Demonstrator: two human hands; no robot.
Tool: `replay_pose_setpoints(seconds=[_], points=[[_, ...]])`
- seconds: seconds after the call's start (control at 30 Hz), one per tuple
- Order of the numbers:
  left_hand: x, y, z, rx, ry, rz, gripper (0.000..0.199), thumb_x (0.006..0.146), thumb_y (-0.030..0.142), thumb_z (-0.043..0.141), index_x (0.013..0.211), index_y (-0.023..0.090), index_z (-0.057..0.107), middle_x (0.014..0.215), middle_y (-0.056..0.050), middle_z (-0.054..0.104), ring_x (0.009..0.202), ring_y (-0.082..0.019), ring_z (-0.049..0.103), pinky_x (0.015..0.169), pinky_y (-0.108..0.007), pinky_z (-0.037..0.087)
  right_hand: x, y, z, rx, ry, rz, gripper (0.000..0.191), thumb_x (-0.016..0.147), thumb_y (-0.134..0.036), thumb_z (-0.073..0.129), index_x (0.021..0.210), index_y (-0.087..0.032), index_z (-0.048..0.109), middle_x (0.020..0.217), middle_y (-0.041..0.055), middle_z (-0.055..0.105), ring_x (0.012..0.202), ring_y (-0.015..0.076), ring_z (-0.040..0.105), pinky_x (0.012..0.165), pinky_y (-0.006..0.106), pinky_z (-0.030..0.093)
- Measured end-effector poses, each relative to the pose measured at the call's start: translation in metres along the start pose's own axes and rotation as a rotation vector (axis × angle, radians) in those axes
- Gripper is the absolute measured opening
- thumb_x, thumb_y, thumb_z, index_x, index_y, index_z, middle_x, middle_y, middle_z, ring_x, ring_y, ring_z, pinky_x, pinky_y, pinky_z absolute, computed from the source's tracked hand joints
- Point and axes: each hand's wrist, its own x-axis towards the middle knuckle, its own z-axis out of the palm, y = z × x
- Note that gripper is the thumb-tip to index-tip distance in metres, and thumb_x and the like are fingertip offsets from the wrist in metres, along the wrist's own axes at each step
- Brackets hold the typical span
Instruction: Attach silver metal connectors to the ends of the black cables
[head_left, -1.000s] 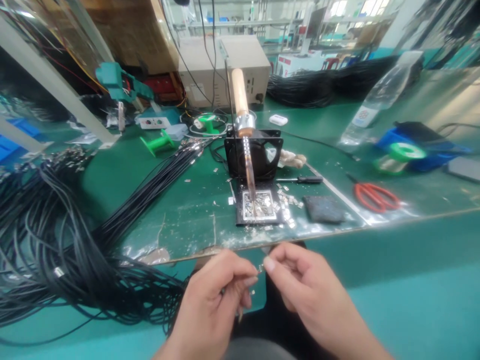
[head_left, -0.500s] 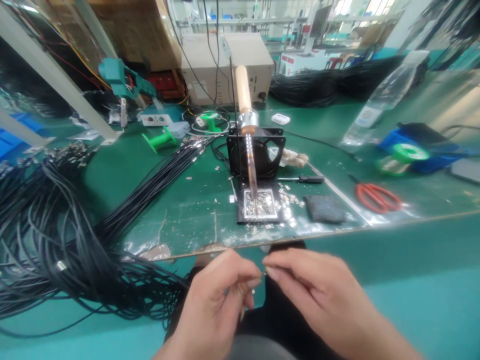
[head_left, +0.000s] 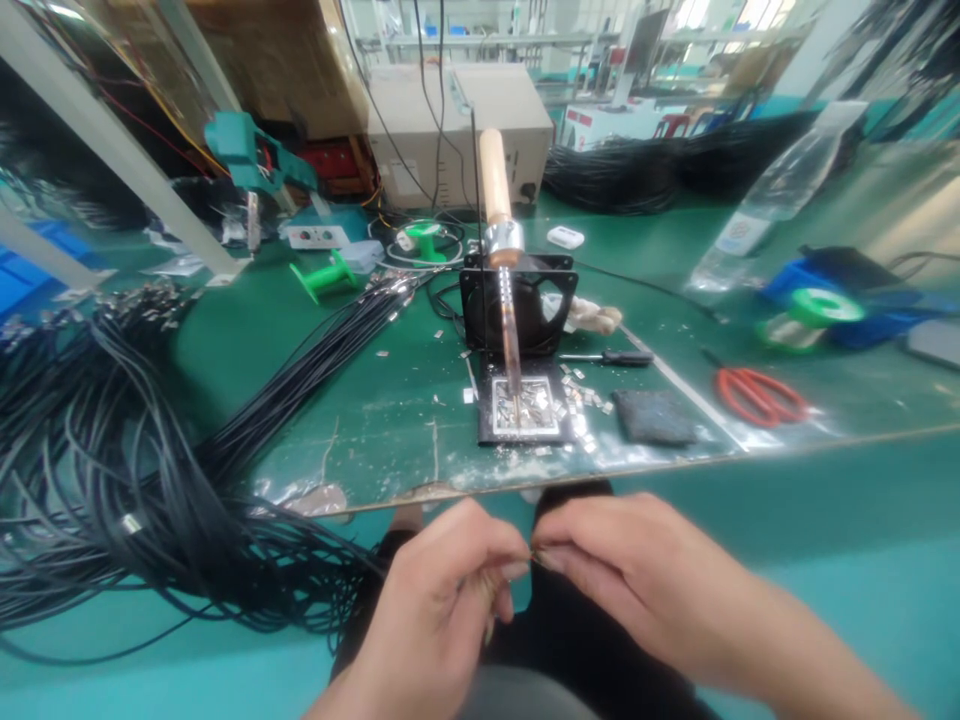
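Below the bench edge, my left hand [head_left: 450, 585] and my right hand [head_left: 626, 565] are closed in pinches with their fingertips nearly touching. Something tiny shows between the fingertips, too small to make out. Beyond them on the bench, a soldering iron [head_left: 496, 185] with a wooden handle points tip down over a framed tray [head_left: 525, 432] of small metal pieces. Behind the tray stands a black fan frame [head_left: 475, 310]. More small metal pieces [head_left: 587, 400] lie scattered to the tray's right.
Black cables [head_left: 187, 500] hang over the bench edge at left. On the right are a dark sponge-like block [head_left: 654, 417], a screwdriver [head_left: 626, 358], red-handled scissors [head_left: 757, 397], a solder spool [head_left: 814, 315] and a plastic bottle [head_left: 780, 195].
My fingertips have come closer together, and my right hand has turned slightly. The whole view has shifted a little, so the bench objects sit slightly farther right.
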Motion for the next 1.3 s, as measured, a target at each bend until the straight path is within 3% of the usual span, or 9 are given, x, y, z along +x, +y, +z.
replay_pose_setpoints(seconds=[0.2,0.57,0.8,0.97,1.03,1.13,1.2,1.3], points=[[0.002,-0.001,0.000,0.000,-0.009,0.009,0.025,0.106,0.019,0.046,0.092,0.023,0.067,0.076,0.001,0.060,0.062,-0.009,0.061,0.059,-0.020,0.049,-0.001,0.003,-0.003,-0.089,-0.055,-0.047,0.019,0.105,-0.024,0.053,0.105,-0.024,0.072,0.090,0.0003,0.076,0.079,0.0174,0.068,0.070,0.028,0.046],[0.003,0.002,0.000,-0.039,-0.003,-0.038,0.026,0.106,0.023,0.048,0.088,0.022,0.067,0.075,0.001,0.060,0.060,-0.009,0.059,0.057,-0.020,0.049,-0.005,0.003,-0.005,-0.337,-0.150,-0.221,0.023,0.098,-0.006,0.046,0.100,-0.018,0.066,0.083,0.0019,0.067,0.068,0.0184,0.058,0.061,0.033,0.036],[0.000,-0.004,0.005,-0.039,0.011,-0.062,0.025,0.107,0.027,0.049,0.091,0.022,0.068,0.075,0.002,0.059,0.058,-0.009,0.060,0.056,-0.020,0.049,-0.003,-0.005,-0.001,-0.488,-0.034,-0.392,0.027,0.085,0.000,0.047,0.088,-0.017,0.068,0.079,0.0056,0.068,0.064,0.0201,0.057,0.059,0.034,0.040],[0.000,-0.009,0.008,-0.069,0.058,-0.062,0.022,0.106,0.029,0.051,0.094,0.023,0.068,0.076,0.002,0.059,0.058,-0.010,0.061,0.054,-0.020,0.050,-0.004,0.000,0.005,-0.475,0.097,-0.407,0.034,0.092,-0.002,0.041,0.088,-0.016,0.071,0.072,0.0051,0.066,0.060,0.0199,0.057,0.055,0.033,0.040],[0.000,-0.008,0.008,-0.091,0.084,-0.073,0.019,0.106,0.029,0.053,0.096,0.024,0.068,0.076,0.002,0.060,0.057,-0.010,0.062,0.053,-0.021,0.051,-0.007,0.005,0.009,-0.358,0.225,-0.296,0.031,0.100,-0.010,0.043,0.099,-0.015,0.074,0.078,0.0053,0.071,0.064,0.0191,0.062,0.059,0.031,0.045],[0.001,-0.005,0.008,-0.138,0.117,-0.078,0.018,0.105,0.030,0.055,0.095,0.025,0.069,0.073,0.002,0.061,0.056,-0.010,0.063,0.053,-0.020,0.053,-0.011,0.010,0.019,0.049,0.435,0.113,0.021,0.102,-0.034,0.059,0.106,-0.021,0.075,0.073,0.0007,0.070,0.059,0.0150,0.059,0.055,0.026,0.044],[0.001,-0.003,0.008,-0.166,0.139,-0.075,0.017,0.105,0.029,0.056,0.095,0.025,0.069,0.071,0.003,0.061,0.056,-0.010,0.063,0.053,-0.020,0.053,-0.011,0.011,0.028,0.430,0.410,0.381,0.028,0.098,-0.048,0.064,0.099,-0.022,0.074,0.060,-0.0038,0.057,0.049,0.0108,0.046,0.046,0.022,0.036],[0.002,-0.003,0.008,-0.188,0.163,-0.074,0.016,0.105,0.029,0.056,0.096,0.026,0.069,0.072,0.003,0.060,0.057,-0.010,0.063,0.053,-0.019,0.053,-0.007,0.007,0.041,0.907,0.248,0.550,0.041,0.093,-0.060,0.066,0.091,-0.019,0.070,0.053,-0.0085,0.039,0.044,0.0065,0.031,0.041,0.020,0.025]])
